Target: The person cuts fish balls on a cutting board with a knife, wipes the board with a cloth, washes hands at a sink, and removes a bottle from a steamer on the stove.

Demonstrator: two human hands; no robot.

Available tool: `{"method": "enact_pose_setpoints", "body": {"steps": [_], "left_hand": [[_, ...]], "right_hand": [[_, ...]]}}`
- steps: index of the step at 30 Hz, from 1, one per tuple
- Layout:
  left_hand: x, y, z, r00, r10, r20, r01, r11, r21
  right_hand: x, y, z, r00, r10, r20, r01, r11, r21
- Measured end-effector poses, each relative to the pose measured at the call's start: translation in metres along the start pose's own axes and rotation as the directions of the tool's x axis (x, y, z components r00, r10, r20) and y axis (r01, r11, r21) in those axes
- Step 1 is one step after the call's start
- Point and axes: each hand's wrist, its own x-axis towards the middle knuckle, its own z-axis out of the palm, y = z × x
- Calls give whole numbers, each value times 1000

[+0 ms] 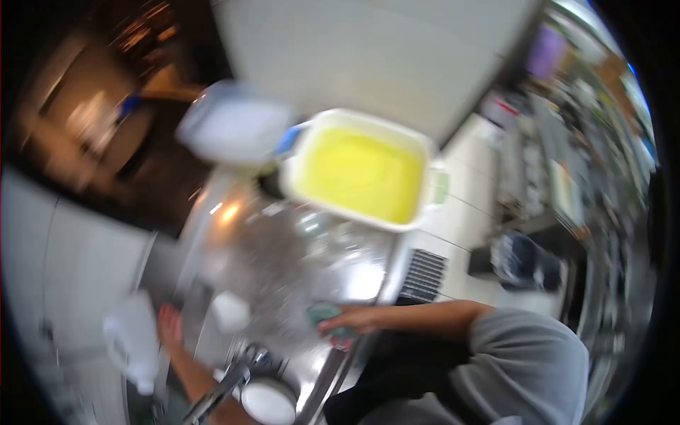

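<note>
My right hand is closed around a green scouring pad, over the front part of the wet metal sink counter. My left hand is on the far side of the faucet, beside a white plastic jug. Its fingers look stretched out, though blurred; whether they touch the jug I cannot tell. Between the hands lies a small white object of unclear kind. Below it, near the faucet, a round white dish is partly hidden.
A white tub of yellow liquid stands at the counter's far end. Next to it is a translucent container. Clear glass-like items sit before the tub. A floor grate, a lined bin and cluttered shelves are rightward.
</note>
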Motion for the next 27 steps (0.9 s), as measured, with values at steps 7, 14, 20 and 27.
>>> {"method": "enact_pose_setpoints", "body": {"steps": [7, 14, 20, 27], "left_hand": [[-79, -145, 285, 962, 199, -186, -48, 795, 604], [-173, -252, 534, 885, -242, 398, -199, 576, 793], [-238, -338, 671, 619, -525, 583, -392, 437, 810], [-295, -463, 804, 432, -695, 575, -616, 238, 751]], "right_hand": [[57, 29, -42, 986, 74, 146, -85, 994, 68], [60, 34, -57, 934, 90, 347, 161, 759, -630], [-49, 28, -85, 943, -308, 124, 38, -271, -962], [-261, 32, -248, 823, -569, 3, -204, -301, -932]]}}
